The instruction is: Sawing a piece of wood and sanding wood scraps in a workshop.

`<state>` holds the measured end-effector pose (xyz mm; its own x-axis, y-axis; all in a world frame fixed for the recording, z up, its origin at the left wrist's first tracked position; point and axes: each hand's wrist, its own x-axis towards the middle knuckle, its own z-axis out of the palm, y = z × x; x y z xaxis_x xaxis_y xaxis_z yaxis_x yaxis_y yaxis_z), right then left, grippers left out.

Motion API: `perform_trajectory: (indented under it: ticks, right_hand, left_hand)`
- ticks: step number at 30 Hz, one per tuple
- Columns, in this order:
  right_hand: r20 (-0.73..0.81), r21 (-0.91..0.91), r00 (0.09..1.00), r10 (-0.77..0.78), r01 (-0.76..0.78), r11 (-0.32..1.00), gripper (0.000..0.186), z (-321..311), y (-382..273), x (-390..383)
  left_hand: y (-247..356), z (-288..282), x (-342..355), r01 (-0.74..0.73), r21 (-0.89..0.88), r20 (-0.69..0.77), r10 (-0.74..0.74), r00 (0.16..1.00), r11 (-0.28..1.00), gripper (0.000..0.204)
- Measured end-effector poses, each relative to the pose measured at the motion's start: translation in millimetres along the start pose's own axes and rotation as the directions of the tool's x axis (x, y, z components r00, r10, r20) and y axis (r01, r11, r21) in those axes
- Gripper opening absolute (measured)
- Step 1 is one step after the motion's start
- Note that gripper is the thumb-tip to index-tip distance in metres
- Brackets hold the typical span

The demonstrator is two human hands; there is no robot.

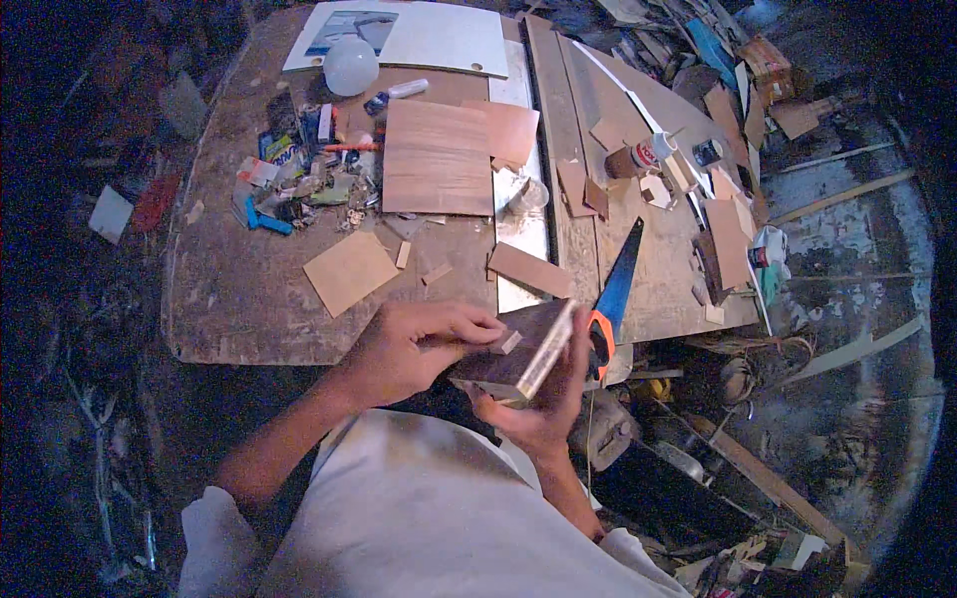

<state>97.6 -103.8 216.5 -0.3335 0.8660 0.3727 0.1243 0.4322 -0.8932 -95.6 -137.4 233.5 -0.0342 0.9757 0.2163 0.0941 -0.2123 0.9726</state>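
Note:
My right hand point(538, 424) grips a dark wooden board piece or box point(498, 369) with a pale edge, holding it tilted from beneath and along its right side. My left hand point(419, 344) is at its top with fingers closed, touching or pinching a small light wood block point(506, 343) on the dark face; I cannot tell whether the block is held. Just beyond my right hand lies a handsaw point(620, 269) with a blue blade and orange handle. A narrow wood offcut point(526, 269) and a square plywood piece point(349, 274) lie behind my hands.
The worn workbench point(229, 319) holds a large wood panel point(437, 157), a white board point(449, 35), a white jug point(351, 67), a cluttered pile of small items point(299, 179), a can point(626, 161) and offcuts. Scrap wood lies around the bench at the right point(768, 488).

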Motion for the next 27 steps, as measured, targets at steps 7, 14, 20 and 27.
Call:
perform_trajectory:
  ticks: [7, 14, 20, 27]
  right_hand:
    - [0.003, 0.017, 0.999, 0.034, -0.034, 0.999, 0.123, 0.7, 4.7, -3.7]
    - [0.053, -0.046, 0.998, -0.039, 0.042, 0.998, 0.122, 3.2, 11.9, 3.4]
    - [0.203, -0.201, 0.979, 0.017, 0.024, 0.979, 0.128, -7.1, 10.6, 6.6]
    - [0.1, -0.064, 0.993, 0.054, -0.048, 0.997, 0.125, 2.1, 14.4, 8.8]
  left_hand:
    - [4.9, -3.5, 3.7, -0.036, 0.05, 0.013, 0.036, 0.999, 0.998, 0.02]
    - [-1.2, -3.7, 7.1, -0.034, 0.067, -0.01, 0.034, 0.999, 0.997, 0.023]
    - [3.6, -4.3, 8.2, 0.048, 0.018, 0.016, -0.049, 0.999, 0.999, 0.023]
    - [-3.4, 2.1, 8.7, 0.052, 0.076, -0.002, -0.052, 0.999, 0.996, 0.03]
